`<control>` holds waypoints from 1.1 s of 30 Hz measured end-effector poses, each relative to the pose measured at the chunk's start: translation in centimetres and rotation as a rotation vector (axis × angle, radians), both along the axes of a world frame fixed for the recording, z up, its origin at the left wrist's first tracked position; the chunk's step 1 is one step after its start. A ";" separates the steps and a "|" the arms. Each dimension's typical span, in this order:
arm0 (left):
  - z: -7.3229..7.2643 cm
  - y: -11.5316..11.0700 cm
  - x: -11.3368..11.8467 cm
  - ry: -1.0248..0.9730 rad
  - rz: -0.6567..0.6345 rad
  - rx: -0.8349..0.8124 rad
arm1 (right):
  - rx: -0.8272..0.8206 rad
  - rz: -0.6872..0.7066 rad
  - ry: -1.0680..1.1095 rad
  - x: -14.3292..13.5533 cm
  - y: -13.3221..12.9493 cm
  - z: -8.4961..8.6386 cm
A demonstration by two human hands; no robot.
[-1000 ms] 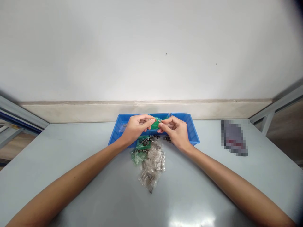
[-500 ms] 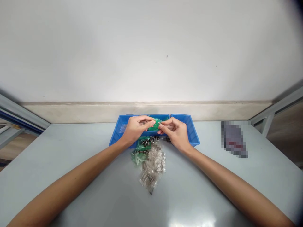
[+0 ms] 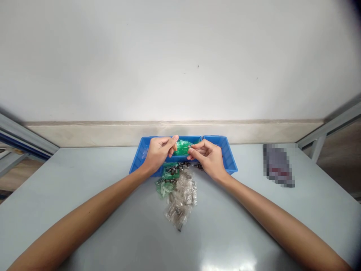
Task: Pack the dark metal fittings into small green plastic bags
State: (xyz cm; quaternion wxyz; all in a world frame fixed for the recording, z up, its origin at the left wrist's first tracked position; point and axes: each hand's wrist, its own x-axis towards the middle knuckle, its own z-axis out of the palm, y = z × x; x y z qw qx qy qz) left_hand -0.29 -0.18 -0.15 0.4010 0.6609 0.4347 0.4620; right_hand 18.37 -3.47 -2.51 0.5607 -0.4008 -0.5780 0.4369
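Note:
Over the middle blue bin, my left hand point(image 3: 158, 153) is closed, thumb raised and fingers curled beside the left end of a crinkled green plastic bag point(image 3: 182, 147). What those fingers hold, if anything, is hidden. At the bag's right end, thumb and fingertips of my right hand point(image 3: 208, 155) pinch its edge, where a small grey bit shows. Just below the hands lie green packets of screws point(image 3: 171, 170) and a heap of clear plastic packets point(image 3: 184, 190). Some dark screws point(image 3: 198, 166) are partly covered by my right hand.
Blue plastic bins stand side by side against the wall, with a left bin point(image 3: 136, 162) and a right bin point(image 3: 230, 160) flanking the middle one. A blurred-out dark object point(image 3: 278, 165) lies to the right on the grey table point(image 3: 113, 241). Metal frames point(image 3: 318, 145) border both sides.
My left hand has shifted slightly left, away from my right hand, and its thumb has turned upward. More of the green bag shows between them. My right hand stays nearly in place.

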 end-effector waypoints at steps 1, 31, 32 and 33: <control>0.0 0.1 0.0 -0.034 -0.021 -0.018 | 0.000 0.002 0.006 0.0 0.0 0.0; -0.1 -0.1 0.0 0.035 -0.060 -0.010 | -0.014 0.008 0.020 0.0 0.0 0.1; -0.1 -0.1 0.0 0.019 -0.066 -0.023 | -0.015 0.007 0.019 0.0 0.0 0.1; -0.2 0.0 0.1 0.007 -0.076 -0.036 | -0.016 0.008 0.017 0.0 0.0 0.1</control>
